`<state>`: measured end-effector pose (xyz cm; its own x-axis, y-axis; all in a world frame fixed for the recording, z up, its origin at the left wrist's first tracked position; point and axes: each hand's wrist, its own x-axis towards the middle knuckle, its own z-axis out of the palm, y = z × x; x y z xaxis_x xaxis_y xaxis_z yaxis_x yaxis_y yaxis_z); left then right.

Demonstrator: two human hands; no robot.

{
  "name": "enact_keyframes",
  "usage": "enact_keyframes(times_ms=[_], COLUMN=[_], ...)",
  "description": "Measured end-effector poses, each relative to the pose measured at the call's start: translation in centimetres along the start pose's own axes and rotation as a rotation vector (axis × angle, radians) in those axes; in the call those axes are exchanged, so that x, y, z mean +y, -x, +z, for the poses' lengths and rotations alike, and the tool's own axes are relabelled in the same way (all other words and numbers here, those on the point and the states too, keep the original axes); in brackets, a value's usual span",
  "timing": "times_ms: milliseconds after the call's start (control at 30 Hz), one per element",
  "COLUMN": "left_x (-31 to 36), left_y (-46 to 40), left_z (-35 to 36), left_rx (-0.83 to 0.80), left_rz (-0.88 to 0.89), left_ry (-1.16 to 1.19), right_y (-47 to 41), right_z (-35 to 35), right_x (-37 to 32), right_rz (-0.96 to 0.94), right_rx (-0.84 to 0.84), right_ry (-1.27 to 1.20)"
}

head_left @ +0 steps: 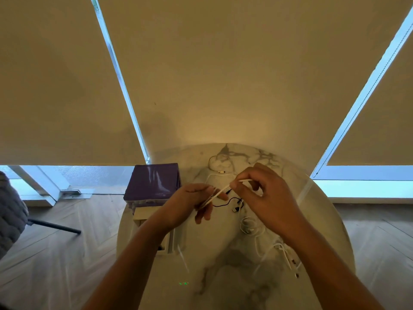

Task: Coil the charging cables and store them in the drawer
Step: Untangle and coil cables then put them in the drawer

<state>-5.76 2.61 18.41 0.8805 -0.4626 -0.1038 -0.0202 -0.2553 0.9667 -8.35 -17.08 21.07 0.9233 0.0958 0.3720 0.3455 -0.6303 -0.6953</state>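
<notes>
**Coiling a white cable over the round table**

Stretching between both hands, the white cable [220, 191] ran on a slant, its long axis rising from the left hand [192, 203] toward the right hand [264, 193]. Both hands pinched it, apparently mid-loop. The open drawer [156, 229] lay just below the left wrist, nearer that hand.

The left hand [190, 203] hides part of the white cable [220, 192]; the left forearm covers much of the open drawer [154, 222].
</notes>
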Motion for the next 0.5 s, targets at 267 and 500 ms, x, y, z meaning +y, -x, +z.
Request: enact_keyframes(times_ms=[267, 500], left_x=[0.8, 0.6], left_y=[0.3, -0.2], left_z=[0.1, -0.1], left_rx=[-0.143, -0.129], left_rz=[0.061, 0.080], left_ry=[0.696, 1.048], right_y=[-1.0, -0.1], right_z=[0.7, 3.1], right_x=[2.2, 3.6], right_rz=[0.088, 0.133], right_rx=[0.057, -0.168], right_ry=[-0.105, -0.056])
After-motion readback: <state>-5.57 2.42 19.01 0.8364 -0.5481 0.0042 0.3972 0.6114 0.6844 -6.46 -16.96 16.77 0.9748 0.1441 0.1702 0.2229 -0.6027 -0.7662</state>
